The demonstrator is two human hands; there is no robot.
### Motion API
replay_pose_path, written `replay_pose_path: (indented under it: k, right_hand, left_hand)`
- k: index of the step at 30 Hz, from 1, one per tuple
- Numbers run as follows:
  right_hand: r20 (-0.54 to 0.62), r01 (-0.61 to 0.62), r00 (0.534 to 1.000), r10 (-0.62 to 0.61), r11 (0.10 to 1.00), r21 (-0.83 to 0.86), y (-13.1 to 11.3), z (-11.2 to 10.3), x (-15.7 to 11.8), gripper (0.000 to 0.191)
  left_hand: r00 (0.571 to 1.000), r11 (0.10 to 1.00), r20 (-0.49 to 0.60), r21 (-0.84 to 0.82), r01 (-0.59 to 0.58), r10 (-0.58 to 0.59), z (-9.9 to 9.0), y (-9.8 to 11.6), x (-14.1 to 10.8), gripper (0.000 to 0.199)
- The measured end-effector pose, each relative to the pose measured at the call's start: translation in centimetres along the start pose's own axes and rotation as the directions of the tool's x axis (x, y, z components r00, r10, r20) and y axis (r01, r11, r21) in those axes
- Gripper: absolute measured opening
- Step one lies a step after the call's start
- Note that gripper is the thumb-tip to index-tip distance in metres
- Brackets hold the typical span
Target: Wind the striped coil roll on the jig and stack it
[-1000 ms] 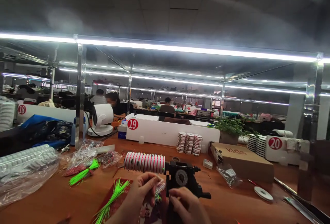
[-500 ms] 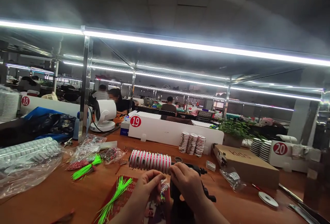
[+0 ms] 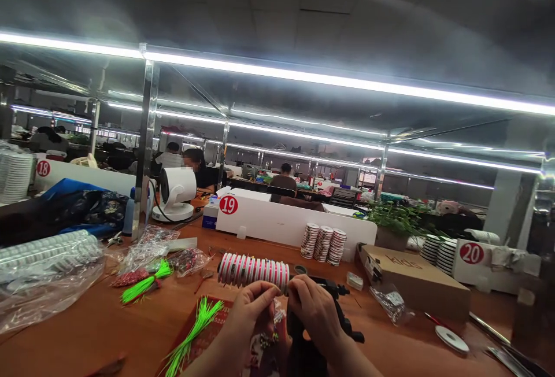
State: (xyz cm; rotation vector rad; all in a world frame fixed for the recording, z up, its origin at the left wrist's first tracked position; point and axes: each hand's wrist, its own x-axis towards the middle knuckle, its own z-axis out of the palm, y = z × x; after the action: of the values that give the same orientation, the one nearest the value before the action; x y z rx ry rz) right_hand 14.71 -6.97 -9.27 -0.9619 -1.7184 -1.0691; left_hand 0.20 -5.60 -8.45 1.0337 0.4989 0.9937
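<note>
A row of white spools with pink bands [image 3: 254, 270] lies sideways on a black holder [image 3: 303, 348], just beyond my hands. My left hand [image 3: 255, 305] is closed in a pinch near the right end of the spools; what it holds is too small to make out. Close beside it, my right hand [image 3: 313, 307] has its fingers pressed together in front of the black holder, their contents also unclear. Below my hands is a red sheet [image 3: 221, 331] with small plastic bags on it. Bright green strands [image 3: 195, 333] lie across its left side.
Wrapped white spools [image 3: 47, 267] and a second green bundle [image 3: 145, 284] are at left. Three spool stacks [image 3: 323, 244] stand before a white divider [image 3: 277, 220]. At right are a cardboard box [image 3: 416, 278] and a loose spool [image 3: 451, 339]. People sit farther back.
Both hands have shifted slightly, and the right hand's fingers have turned a little. The spools and the other items on the table look much the same.
</note>
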Motion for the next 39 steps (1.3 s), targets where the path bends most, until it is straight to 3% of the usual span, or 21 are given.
replay_pose_path:
  k: [14,18,39]
  right_hand:
    - [-0.013,-0.052,0.999,0.053,0.996,0.075,-0.3,-0.1,-0.3,0.019]
    - [-0.017,-0.053,0.998,0.054,0.996,0.077,-0.3,-0.1,-0.3,0.018]
    - [-0.011,-0.061,0.998,0.062,0.995,0.073,-0.3,0.2,-0.4,0.016]
  left_hand:
    - [0.996,0.997,-0.083,-0.07,0.04,-0.045,1.3,1.0,0.6,0.042]
    - [0.995,0.998,-0.09,-0.064,0.028,-0.034,1.4,1.2,0.4,0.035]
    - [0.998,0.998,-0.045,-0.058,-0.039,0.037,1.7,1.7,0.0,0.027]
